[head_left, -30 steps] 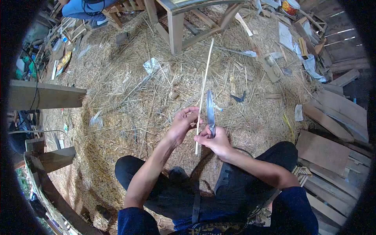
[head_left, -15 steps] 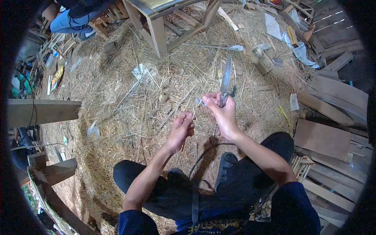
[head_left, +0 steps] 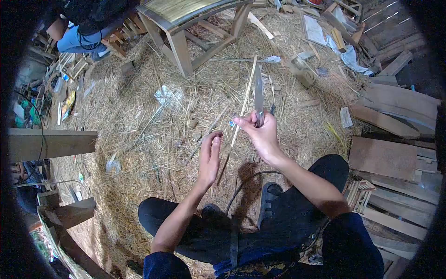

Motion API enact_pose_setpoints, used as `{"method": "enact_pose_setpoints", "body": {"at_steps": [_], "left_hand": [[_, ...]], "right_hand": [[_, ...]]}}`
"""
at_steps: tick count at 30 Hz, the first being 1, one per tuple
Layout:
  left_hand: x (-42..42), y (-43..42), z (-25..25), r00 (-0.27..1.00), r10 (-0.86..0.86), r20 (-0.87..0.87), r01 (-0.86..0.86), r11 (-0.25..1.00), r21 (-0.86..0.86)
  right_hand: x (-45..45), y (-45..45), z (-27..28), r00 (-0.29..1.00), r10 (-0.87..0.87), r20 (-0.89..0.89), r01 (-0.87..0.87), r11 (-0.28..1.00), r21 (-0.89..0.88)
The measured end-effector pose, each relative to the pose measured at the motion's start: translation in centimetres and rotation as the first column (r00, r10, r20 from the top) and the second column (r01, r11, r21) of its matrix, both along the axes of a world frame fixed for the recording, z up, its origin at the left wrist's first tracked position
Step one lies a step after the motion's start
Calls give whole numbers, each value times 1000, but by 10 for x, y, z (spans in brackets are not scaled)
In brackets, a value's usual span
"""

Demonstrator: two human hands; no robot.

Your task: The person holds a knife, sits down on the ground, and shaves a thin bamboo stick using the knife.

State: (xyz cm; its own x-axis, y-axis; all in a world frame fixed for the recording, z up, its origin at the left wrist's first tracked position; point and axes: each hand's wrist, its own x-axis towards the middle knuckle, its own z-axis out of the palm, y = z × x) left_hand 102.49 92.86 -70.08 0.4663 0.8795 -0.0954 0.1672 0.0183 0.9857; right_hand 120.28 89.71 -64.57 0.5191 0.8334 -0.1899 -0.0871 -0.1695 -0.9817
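Note:
My right hand (head_left: 264, 136) is closed around the handle of a knife (head_left: 259, 90), its broad blade pointing away from me. Thumb and fingers of the same hand also pinch a long, thin wooden strip (head_left: 248, 90). This strip slants past the blade's left side, pale at its far end and darker toward me. Just left of the strip's lower half is my left hand (head_left: 210, 158), holding nothing, its fingers apart and loosely bent. A small blue bit shows by the right fingertips; I cannot make out what it is.
Straw and shavings cover the ground (head_left: 125, 135). A wooden table-like frame (head_left: 181, 51) stands ahead, with a seated person (head_left: 86, 37) at upper left. A beam (head_left: 55, 142) juts in from the left. Boards (head_left: 383, 158) are piled at right. Clear plastic (head_left: 168, 96) lies ahead.
My left hand has let go of the strip and opened. The strip now reaches farther forward alongside the blade, held by my right hand. The view has shifted slightly.

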Motion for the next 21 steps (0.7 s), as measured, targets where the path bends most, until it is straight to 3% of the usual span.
{"method": "enact_pose_setpoints", "body": {"at_steps": [4, 7, 8, 11, 14, 21], "left_hand": [[0, 4, 19, 992, -117, 42, 110, 983, 150], [5, -5, 24, 964, -251, 84, 256, 965, -52], [6, -7, 17, 957, -269, 110, 275, 960, -48], [8, -10, 12, 955, -177, 236, 250, 911, -327], [10, -2, 6, 944, -290, 156, 305, 949, -82], [14, -2, 3, 940, -216, 263, 295, 903, -312]], "right_hand": [[1, -7, -9, 999, -6, 48, 5, 1000, 19], [-1, -6, -7, 1000, 2, 28, -3, 999, 45], [-1, -5, -6, 1000, 8, 19, -9, 999, 51], [2, -2, -14, 999, 19, 26, -20, 998, 61], [5, -1, -11, 1000, 23, 5, -23, 998, 67], [-1, 4, -13, 999, 31, 13, -32, 997, 77]]}}
